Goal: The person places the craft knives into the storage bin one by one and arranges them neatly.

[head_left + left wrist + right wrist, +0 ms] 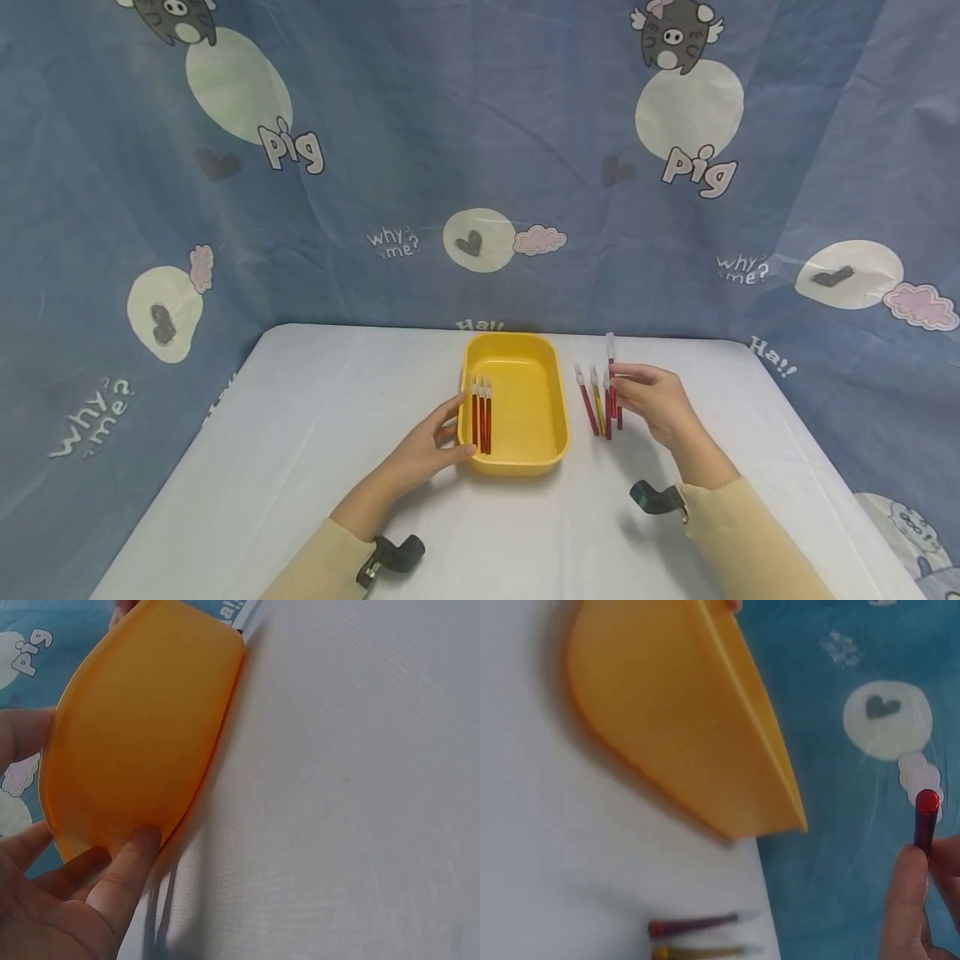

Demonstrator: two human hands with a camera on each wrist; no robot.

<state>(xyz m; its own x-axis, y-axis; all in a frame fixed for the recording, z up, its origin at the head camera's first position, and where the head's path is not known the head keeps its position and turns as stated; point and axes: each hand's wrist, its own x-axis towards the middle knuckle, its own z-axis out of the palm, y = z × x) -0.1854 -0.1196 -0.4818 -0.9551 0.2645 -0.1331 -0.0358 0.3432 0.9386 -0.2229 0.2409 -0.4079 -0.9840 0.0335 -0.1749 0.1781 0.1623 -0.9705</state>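
A yellow tray (530, 417) stands in the middle of the table. My left hand (426, 446) holds its left side, thumb over the rim and other fingers against the outer wall (135, 742). Three slim red pen-like tools (482, 417) with clear caps lie inside, along the left wall. To the tray's right, my right hand (651, 400) pinches a similar red pen-like tool (925, 821) between thumb and fingers, clear cap upward. Below and beside that hand lie several more, including a yellow one (597, 408).
A white cloth covers the table (315, 417). Behind it hangs a blue printed curtain (420, 150). Each wrist carries a small black camera, one on the left (397, 554) and one on the right (654, 497).
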